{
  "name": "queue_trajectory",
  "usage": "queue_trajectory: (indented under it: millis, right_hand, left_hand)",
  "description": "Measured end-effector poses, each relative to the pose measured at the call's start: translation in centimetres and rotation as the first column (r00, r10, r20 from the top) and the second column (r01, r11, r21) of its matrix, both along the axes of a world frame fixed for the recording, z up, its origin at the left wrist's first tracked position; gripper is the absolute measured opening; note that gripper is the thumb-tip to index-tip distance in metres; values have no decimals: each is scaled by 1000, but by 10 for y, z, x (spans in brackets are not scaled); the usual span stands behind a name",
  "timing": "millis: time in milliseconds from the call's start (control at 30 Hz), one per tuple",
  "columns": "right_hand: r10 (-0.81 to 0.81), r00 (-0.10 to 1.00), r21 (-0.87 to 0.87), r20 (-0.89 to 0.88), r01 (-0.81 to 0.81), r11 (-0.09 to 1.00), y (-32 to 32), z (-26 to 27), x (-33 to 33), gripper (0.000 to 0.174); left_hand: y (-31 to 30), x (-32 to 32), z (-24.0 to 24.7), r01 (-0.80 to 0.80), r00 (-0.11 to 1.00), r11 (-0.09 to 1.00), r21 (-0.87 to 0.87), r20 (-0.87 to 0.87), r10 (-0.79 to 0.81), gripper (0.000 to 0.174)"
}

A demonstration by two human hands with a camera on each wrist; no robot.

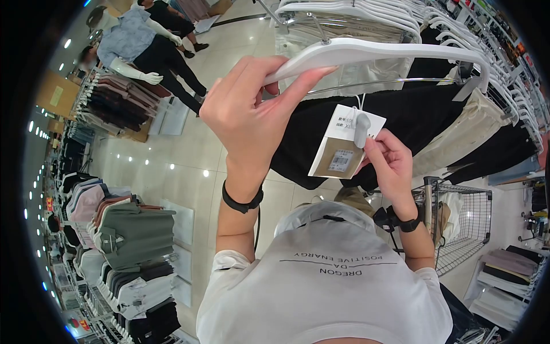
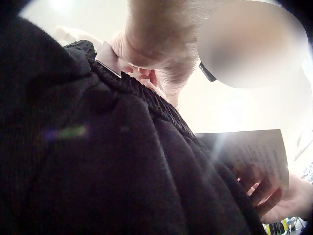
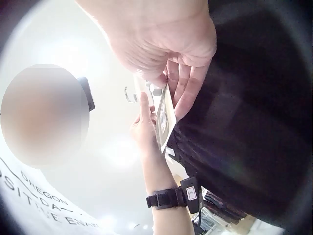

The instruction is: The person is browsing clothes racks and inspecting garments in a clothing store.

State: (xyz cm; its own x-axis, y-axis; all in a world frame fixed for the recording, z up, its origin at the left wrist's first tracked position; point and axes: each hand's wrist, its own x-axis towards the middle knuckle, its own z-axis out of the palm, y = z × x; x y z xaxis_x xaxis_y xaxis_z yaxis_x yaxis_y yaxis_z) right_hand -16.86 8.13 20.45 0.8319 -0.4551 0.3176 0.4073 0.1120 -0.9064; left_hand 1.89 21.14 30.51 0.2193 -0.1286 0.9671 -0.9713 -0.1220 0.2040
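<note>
My left hand (image 1: 246,109) grips one end of a white hanger (image 1: 366,53), thumb along its underside. From it hang black trousers (image 1: 303,135), whose gathered elastic waistband (image 2: 142,98) shows in the left wrist view. With thumb and fingers my right hand (image 1: 392,163) pinches a white and brown price tag (image 1: 338,143) at its right edge. A grey security tag (image 1: 361,131) lies over the tag's printed face, close to the thumb. In the right wrist view the tag stands nearly edge-on in the fingers (image 3: 188,88), in front of the black cloth.
Behind the trousers runs a rail of white hangers (image 1: 395,20) with pale and dark garments. A wire shopping cart (image 1: 464,212) stands at the right, with clothes inside. Racks of shirts (image 1: 129,229) line the left, and a mannequin (image 1: 140,43) stands farther back near another person.
</note>
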Motion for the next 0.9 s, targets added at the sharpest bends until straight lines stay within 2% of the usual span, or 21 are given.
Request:
queue_trajectory:
  millis: [133, 333, 533, 633, 700, 733, 800, 833, 900]
  right_hand:
    - [-41, 999, -28, 13, 41, 999, 0, -3, 1, 15]
    - [-4, 1000, 49, 10, 4, 999, -2, -9, 1, 19]
    - [26, 1000, 108, 18, -27, 994, 1, -29, 8, 33]
    - [-42, 999, 53, 9, 42, 998, -1, -38, 10, 35]
    - [-95, 995, -90, 21, 97, 991, -3, -33, 10, 31]
    - [-98, 995, -88, 20, 100, 991, -5, -35, 9, 31]
    - [139, 990, 92, 17, -140, 986, -9, -35, 8, 28]
    - [139, 990, 93, 17, -140, 986, -8, -32, 7, 28]
    - [126, 991, 235, -53, -111, 966, -2, -19, 6, 27]
  left_hand:
    - [-2, 2, -1, 8, 1000, 1000, -2, -5, -8, 35]
    - [-8, 5, -3, 16, 999, 1000, -6, -37, -17, 36]
    - [-15, 6, -3, 36, 998, 999, -10, -51, -37, 36]
    - [-22, 6, -5, 59, 996, 998, -7, -68, -59, 35]
    - [-25, 6, -5, 56, 996, 998, 7, -66, -55, 36]
    - [-26, 6, -6, 59, 996, 998, 9, -66, -58, 36]
    - [-28, 9, -6, 83, 992, 996, -19, -90, -84, 35]
    - [-29, 12, -6, 83, 992, 996, -18, -90, -84, 35]
    - [-29, 17, -7, 50, 991, 999, -21, -122, -52, 34]
